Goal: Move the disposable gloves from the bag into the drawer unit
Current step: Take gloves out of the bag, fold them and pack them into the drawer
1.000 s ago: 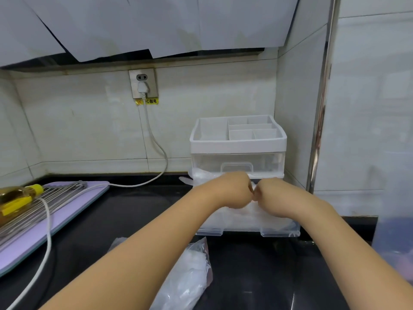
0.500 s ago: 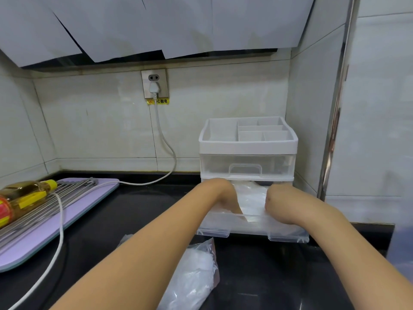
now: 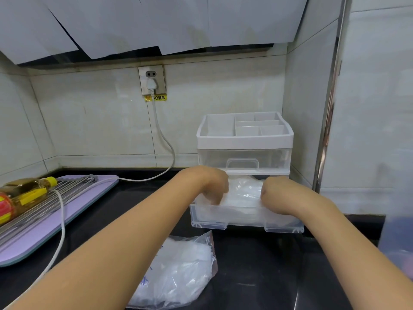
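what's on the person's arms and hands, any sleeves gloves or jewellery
The left forearm and right forearm are bare to the frame edge, no sleeves. The left hand and right hand wear no gloves; no watch or bracelet shows. The fingers are mostly hidden, so rings cannot be ruled out.
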